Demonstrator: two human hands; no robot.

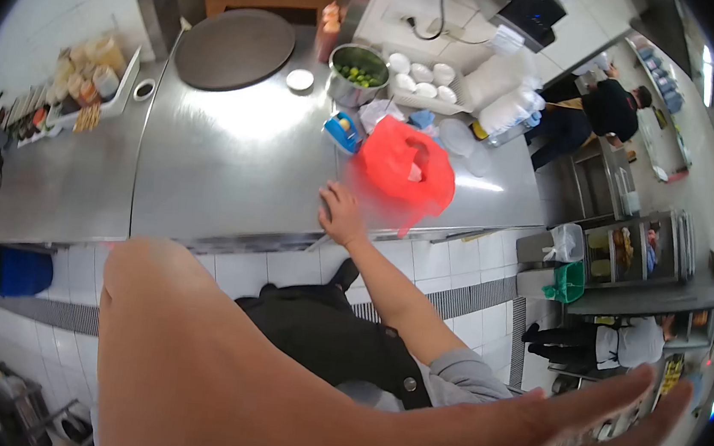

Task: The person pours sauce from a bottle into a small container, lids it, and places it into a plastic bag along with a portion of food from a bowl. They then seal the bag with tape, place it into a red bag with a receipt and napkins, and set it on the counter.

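Observation:
My left arm rises across the foreground, its elbow at the left. My left hand (543, 434) is close to the camera at the lower right, blurred, fingers stretched out, with nothing visible in it. At the front edge of the steel counter (241, 173), my right hand (341, 215) rests with fingers apart, holding nothing I can see. Just beyond it lies a red plastic bag (389, 162), partly bunched, its handle hanging over the edge. Beside the bag stands a small blue object (342, 132), possibly a tape dispenser.
Behind the bag are a metal pot (344, 91) of green pieces, a white basket (463, 106) with white cups, and squeeze bottles (328, 35). A round dark plate (234, 48) lies farther left. A blue bin (21, 271) stands below. Two other people (613, 107) work at the right.

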